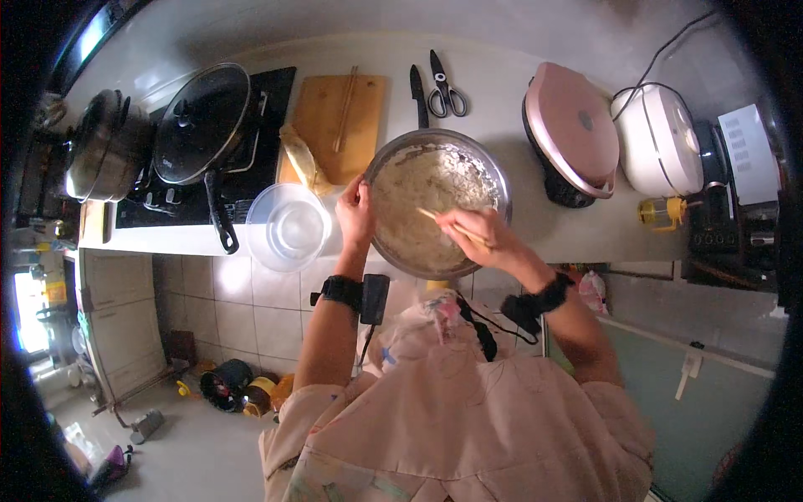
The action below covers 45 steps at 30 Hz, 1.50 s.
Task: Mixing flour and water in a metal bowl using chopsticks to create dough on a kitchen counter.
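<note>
A large metal mixing bowl [504, 188] stands near the counter's front edge, with a pale, lumpy flour mixture [420, 188] inside and dry flour along its upper right wall. My left hand [356, 214] grips the bowl's left rim. In my right hand [473, 235] are wooden chopsticks [428, 214], held over the bowl's lower right part with their tips at the mixture. To the left of my left hand sits a translucent plastic bowl [290, 227]. Behind it a crumpled plastic bag [303, 160] lies partly on a wooden cutting board [370, 125].
Beyond the bowl lie a black knife [418, 94] and kitchen scissors [440, 88]. At left, a lidded frying pan [204, 125] rests on the black cooktop [276, 119], its handle over the counter edge. A pink electric griddle [574, 128] and a white rice cooker [659, 141] stand at right.
</note>
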Available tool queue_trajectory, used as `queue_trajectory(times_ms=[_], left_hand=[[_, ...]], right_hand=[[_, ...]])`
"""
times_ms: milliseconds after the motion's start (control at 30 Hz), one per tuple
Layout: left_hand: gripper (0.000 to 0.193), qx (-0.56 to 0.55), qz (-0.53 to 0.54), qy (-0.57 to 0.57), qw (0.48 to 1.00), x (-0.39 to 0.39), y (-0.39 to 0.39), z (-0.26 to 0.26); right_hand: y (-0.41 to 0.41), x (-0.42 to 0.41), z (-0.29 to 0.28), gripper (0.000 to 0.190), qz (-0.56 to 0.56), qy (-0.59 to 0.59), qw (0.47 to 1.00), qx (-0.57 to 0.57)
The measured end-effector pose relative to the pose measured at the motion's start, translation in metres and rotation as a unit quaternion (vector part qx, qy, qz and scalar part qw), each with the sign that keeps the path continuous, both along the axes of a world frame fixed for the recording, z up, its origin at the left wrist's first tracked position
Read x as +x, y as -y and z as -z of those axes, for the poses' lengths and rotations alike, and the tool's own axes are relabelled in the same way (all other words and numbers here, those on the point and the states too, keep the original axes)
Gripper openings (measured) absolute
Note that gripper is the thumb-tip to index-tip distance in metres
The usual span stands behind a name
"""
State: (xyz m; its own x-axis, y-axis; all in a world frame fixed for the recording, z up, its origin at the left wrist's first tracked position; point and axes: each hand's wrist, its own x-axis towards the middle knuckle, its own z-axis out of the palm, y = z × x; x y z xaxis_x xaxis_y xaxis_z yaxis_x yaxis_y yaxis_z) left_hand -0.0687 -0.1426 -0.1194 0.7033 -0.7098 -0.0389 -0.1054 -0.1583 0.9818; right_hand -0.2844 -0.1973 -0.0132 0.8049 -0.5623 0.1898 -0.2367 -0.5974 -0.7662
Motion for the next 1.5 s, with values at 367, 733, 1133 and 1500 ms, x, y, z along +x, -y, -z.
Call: queue_trajectory(times_ms=[367,733,1133,1500], left_hand=[[0.032,0.011,-0.007,-0.005,1.000,0.002,-0.001,0.004],[0.031,-0.008,0.000,0.004,1.000,0.004,-0.004,-0.006],[0.032,0.001,0.003,0.018,1.000,0.003,-0.001,-0.001],[0.030,-0.020,0.001,0.018,1.000,0.002,0.005,0.004]], right_hand=[[-0.019,-0.009,-0.012,0.011,-0.060,-0.026,0.996,0.058],[0.036,-0.046,-0.022,0.019,0.143,0.085,0.975,0.146],[0.003,-0.044,-0.050,0.011,0.006,0.010,1.000,0.015],[0.006,-0.025,0.015,0.013,-0.026,0.036,0.996,0.083]])
